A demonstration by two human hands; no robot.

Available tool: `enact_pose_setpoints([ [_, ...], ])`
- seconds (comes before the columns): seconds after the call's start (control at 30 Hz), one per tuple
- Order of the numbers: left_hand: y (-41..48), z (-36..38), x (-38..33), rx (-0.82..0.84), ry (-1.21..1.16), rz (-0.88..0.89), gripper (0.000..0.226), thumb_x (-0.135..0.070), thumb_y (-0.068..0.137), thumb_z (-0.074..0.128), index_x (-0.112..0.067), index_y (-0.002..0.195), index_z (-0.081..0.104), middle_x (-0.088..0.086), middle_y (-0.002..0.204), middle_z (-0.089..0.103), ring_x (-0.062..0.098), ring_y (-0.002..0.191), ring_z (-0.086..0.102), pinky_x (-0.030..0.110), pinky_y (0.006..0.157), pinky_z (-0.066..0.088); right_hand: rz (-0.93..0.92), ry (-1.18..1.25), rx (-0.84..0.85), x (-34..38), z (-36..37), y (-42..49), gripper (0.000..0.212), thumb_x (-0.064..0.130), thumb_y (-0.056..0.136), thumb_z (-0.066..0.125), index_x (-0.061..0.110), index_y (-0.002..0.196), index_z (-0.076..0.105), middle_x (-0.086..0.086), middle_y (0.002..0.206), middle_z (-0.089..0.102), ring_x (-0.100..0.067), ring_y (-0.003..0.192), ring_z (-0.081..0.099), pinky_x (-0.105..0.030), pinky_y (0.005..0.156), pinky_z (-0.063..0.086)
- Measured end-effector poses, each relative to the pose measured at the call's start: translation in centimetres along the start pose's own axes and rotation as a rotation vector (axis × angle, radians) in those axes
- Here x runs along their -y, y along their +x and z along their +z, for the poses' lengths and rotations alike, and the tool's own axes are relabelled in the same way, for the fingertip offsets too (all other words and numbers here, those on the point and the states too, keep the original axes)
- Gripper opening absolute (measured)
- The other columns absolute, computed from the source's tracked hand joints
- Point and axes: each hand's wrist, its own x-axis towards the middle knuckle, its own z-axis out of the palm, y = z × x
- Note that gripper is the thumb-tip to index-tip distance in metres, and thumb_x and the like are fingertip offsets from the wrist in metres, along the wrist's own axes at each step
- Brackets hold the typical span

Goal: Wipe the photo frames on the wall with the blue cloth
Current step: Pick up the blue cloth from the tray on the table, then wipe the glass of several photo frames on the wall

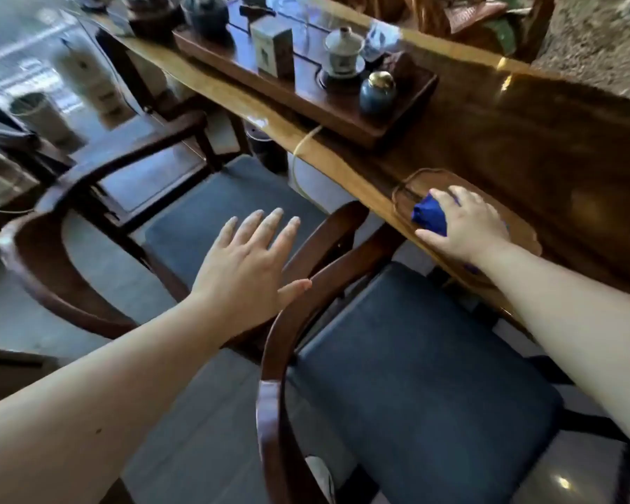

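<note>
A bunched blue cloth (429,215) lies in a shallow wooden tray (524,232) near the front edge of a long wooden table (506,140). My right hand (464,225) rests on top of the cloth with fingers curled around it. Over the gap between two chairs hovers my left hand (250,267), flat with fingers spread and holding nothing; its thumb is close to the near chair's curved backrest. No photo frames or wall are in view.
Two wooden armchairs with dark seat cushions, the near chair (415,376) and the far chair (211,205), stand between me and the table. A dark tea tray (379,129) carries a lidded cup (343,50), a blue jar (377,92) and a small box (273,52).
</note>
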Motion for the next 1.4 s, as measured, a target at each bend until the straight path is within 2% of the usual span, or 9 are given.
enact_pose_setpoints([
  [0.13, 1.2, 1.1, 0.0, -0.028, 0.012, 0.038, 0.084, -0.071, 0.087, 0.035, -0.022, 0.153, 0.015, 0.008, 0.160, 0.022, 0.028, 0.147, 0.016, 0.047, 0.120, 0.013, 0.111, 0.038, 0.152, -1.8, 1.6, 0.0, 0.078, 0.061, 0.084, 0.051, 0.024, 0.146, 0.021, -0.017, 0.148, 0.031, -0.036, 0.133, 0.031, -0.050, 0.106, 0.030],
  [0.37, 1.7, 1.4, -0.8, -0.042, -0.019, 0.086, 0.083, -0.070, 0.087, 0.035, -0.020, 0.152, 0.019, 0.011, 0.158, 0.027, 0.031, 0.145, 0.022, 0.050, 0.119, 0.018, 0.186, -0.021, 0.148, -1.4, 2.1, 0.0, 0.076, 0.063, 0.081, 0.054, 0.023, 0.139, 0.025, -0.022, 0.119, 0.051, -0.039, 0.106, 0.052, -0.047, 0.087, 0.044],
  [0.57, -0.2, 0.4, 0.8, -0.051, -0.026, 0.056, 0.082, -0.070, 0.089, 0.029, -0.024, 0.153, 0.009, 0.006, 0.162, 0.015, 0.026, 0.148, 0.010, 0.047, 0.121, 0.009, 0.187, 0.115, 0.129, 1.4, 0.9, -0.3, 0.050, 0.034, 0.086, 0.060, 0.019, 0.127, 0.037, -0.017, 0.110, 0.055, -0.041, 0.089, 0.058, -0.040, 0.071, 0.046],
  [0.67, -1.8, -0.5, 2.8, -0.063, -0.009, 0.019, 0.082, -0.071, 0.088, 0.023, -0.024, 0.153, 0.008, 0.007, 0.162, 0.015, 0.026, 0.148, 0.010, 0.048, 0.120, 0.012, 0.077, 0.103, 0.041, 4.8, -0.8, -0.5, 0.048, 0.032, 0.083, 0.060, 0.021, 0.126, 0.042, -0.014, 0.106, 0.055, -0.041, 0.083, 0.060, -0.040, 0.069, 0.047],
  [0.8, -5.2, -2.2, 6.2, -0.069, 0.067, -0.055, 0.086, -0.071, 0.084, 0.017, -0.021, 0.153, 0.011, 0.008, 0.161, 0.018, 0.027, 0.148, 0.014, 0.049, 0.119, 0.016, -0.242, 0.087, -0.072, 12.2, -4.0, -0.5, 0.054, 0.032, 0.076, 0.065, 0.021, 0.126, 0.048, -0.013, 0.102, 0.056, -0.040, 0.080, 0.063, -0.044, 0.060, 0.052],
  [0.93, -9.6, -4.9, 9.7, -0.106, 0.140, -0.154, 0.084, -0.070, 0.084, 0.024, -0.017, 0.150, 0.027, 0.013, 0.154, 0.034, 0.030, 0.143, 0.030, 0.052, 0.115, 0.026, -0.518, -0.016, -0.167, 20.5, -8.1, -0.4, 0.060, 0.032, 0.073, 0.069, 0.020, 0.128, 0.047, -0.011, 0.097, 0.057, -0.036, 0.070, 0.063, -0.039, 0.047, 0.051],
  [1.03, -14.0, -7.8, 13.1, -0.158, 0.213, -0.247, 0.079, -0.066, 0.084, 0.035, -0.012, 0.142, 0.044, 0.017, 0.143, 0.050, 0.035, 0.133, 0.045, 0.055, 0.108, 0.037, -0.704, 0.002, -0.313, 27.5, -12.4, -0.7, 0.057, 0.028, 0.072, 0.070, 0.020, 0.126, 0.051, -0.012, 0.089, 0.058, -0.033, 0.057, 0.059, -0.031, 0.040, 0.040],
  [1.17, -20.2, -11.7, 17.7, -0.216, 0.274, -0.380, 0.079, -0.065, 0.084, 0.036, -0.012, 0.143, 0.043, 0.016, 0.145, 0.048, 0.034, 0.133, 0.044, 0.056, 0.106, 0.038, -0.930, 0.038, -0.473, 36.6, -17.5, -1.1, 0.049, 0.027, 0.078, 0.054, 0.025, 0.127, 0.052, -0.013, 0.091, 0.060, -0.032, 0.057, 0.058, -0.029, 0.042, 0.035],
  [1.4, -30.9, -17.7, 24.6, -0.286, 0.413, -0.596, 0.077, -0.063, 0.084, 0.038, -0.009, 0.138, 0.047, 0.018, 0.138, 0.053, 0.036, 0.127, 0.048, 0.057, 0.100, 0.043, -1.099, 0.070, -0.598, 51.0, -25.3, -3.1, 0.058, 0.029, 0.076, 0.070, 0.026, 0.130, 0.046, -0.010, 0.091, 0.060, -0.031, 0.060, 0.061, -0.029, 0.044, 0.039],
])
